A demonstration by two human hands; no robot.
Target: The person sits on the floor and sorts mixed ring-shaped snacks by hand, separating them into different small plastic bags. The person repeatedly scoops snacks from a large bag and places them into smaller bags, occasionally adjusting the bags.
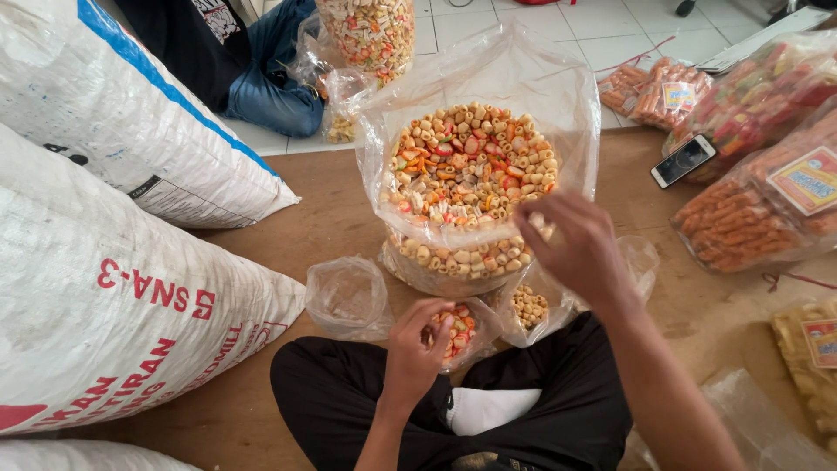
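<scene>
1. Clear plastic forms the small bag of mixed-colour ring-shaped crackers (pixel 455 330) at lower centre of the frame, resting just above the person's crossed legs in black trousers (pixel 558 392).
2. The left hand (pixel 417 347) is closed around that small bag's left side, fingers curled and thumb pressing the plastic near its mouth.
3. The right hand (pixel 577 246) hovers right of centre, its fingertips pinched together; whether they hold a cracker cannot be told. It sits just above a second small clear bag of pale ring crackers (pixel 529 307).
4. Directly behind both hands, at centre frame, stands a large open clear plastic sack heaped with orange, red and beige crackers (pixel 471 166).
5. An empty crumpled clear bag (pixel 347 296) lies on the brown floor (pixel 331 227), left of the small bag.
6. Big white woven sacks with red lettering (pixel 113 305) fill the left side.
7. Sealed packs of orange stick snacks (pixel 741 222) lie at right, with a dark smartphone (pixel 683 160) near them.
8. Another person's blue-jeaned leg (pixel 275 87) shows at upper left, on white tiles.
</scene>
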